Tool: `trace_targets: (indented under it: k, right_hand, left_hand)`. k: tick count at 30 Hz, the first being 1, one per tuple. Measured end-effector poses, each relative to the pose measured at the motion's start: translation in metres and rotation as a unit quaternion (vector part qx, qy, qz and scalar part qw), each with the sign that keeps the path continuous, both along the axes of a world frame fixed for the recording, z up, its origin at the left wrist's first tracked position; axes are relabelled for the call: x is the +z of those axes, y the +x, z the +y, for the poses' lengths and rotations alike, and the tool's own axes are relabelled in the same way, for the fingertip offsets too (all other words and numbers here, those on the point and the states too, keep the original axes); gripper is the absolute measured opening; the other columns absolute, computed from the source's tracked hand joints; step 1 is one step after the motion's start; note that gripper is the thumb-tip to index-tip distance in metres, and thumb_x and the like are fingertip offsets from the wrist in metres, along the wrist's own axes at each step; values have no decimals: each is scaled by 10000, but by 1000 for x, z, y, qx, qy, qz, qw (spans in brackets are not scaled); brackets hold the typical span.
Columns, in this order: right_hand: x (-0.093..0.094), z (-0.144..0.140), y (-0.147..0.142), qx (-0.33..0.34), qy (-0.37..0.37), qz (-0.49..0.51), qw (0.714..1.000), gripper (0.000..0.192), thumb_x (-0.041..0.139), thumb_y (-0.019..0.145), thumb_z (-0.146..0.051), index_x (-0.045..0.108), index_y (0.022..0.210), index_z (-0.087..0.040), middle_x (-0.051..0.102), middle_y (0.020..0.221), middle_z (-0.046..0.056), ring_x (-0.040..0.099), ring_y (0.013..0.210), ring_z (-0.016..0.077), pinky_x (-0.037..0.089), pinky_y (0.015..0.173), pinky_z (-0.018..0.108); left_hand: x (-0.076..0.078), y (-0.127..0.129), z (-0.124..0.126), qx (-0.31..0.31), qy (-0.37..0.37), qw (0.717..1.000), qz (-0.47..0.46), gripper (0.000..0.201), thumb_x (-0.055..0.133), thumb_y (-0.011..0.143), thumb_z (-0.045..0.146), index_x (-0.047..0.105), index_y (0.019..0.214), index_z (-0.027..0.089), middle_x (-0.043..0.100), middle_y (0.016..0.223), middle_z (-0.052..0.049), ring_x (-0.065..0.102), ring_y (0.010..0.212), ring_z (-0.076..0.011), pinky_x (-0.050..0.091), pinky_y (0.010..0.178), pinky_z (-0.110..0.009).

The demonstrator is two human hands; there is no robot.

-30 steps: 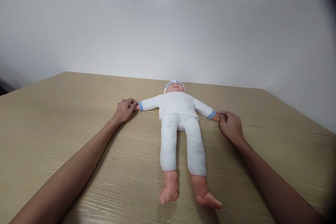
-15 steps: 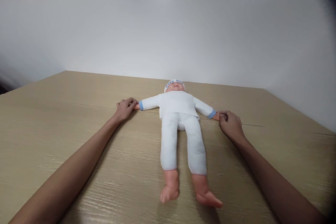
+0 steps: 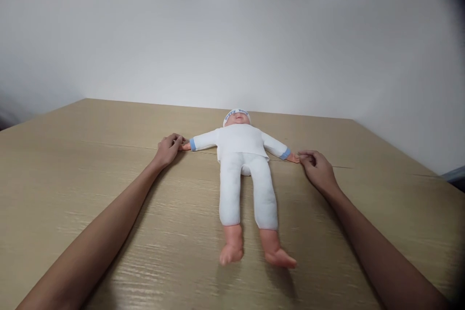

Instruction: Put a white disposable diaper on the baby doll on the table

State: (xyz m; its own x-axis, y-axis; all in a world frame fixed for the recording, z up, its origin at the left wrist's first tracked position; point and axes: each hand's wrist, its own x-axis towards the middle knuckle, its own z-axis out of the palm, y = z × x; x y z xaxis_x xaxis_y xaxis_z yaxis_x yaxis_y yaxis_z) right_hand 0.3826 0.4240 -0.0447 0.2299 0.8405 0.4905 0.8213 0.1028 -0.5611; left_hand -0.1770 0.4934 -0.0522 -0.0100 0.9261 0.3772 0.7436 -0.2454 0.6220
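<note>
A baby doll (image 3: 241,140) lies face up in the middle of the table, arms spread wide and feet toward me. It wears a white top and trousers with blue cuffs, and a white headband with blue lettering. At the doll's hand on the left, my left hand (image 3: 169,149) has its curled fingers on the tips of the doll's fingers. On the other side, my right hand (image 3: 317,168) pinches the end of the doll's other hand between thumb and fingers. My fingertips partly hide both contacts.
The pale wooden table (image 3: 152,242) has a thin seam running across it behind my hands. A white partition (image 3: 203,53) stands along its far edge and continues down the right side. A dark grey object (image 3: 456,177) shows at the right edge.
More of both doll hands shows now, as my fingers have slid outward toward their tips. The view has shifted slightly, so the doll appears a little higher and further left.
</note>
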Motion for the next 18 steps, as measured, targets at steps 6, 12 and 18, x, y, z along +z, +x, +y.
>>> trace_targets:
  k: [6,12,18]
  right_hand:
    - [9,-22,0,56,-13,-25,998,380,611,940,-491,786,1137,-217,797,1181,141,730,1099,328,551,1048,539]
    - [10,-18,1,61,-11,-24,998,386,610,951,-499,811,1118,-216,818,1202,131,728,1129,329,541,1060,553]
    - [7,-16,5,63,-9,-13,998,387,612,952,-491,823,1106,-205,827,1193,136,749,1101,301,566,1036,484]
  left_hand:
    - [0,-2,-13,12,18,1000,6,451,440,1035,546,740,1061,211,811,1030,-99,692,939,-266,523,897,-408]
    - [-4,0,-21,5,51,998,29,413,490,1030,558,714,1052,212,779,1135,-110,649,946,-271,475,1035,-482]
    - [-1,7,-22,-24,94,993,63,422,480,1058,545,668,1218,204,711,1313,-138,585,1180,-331,426,1127,-532]
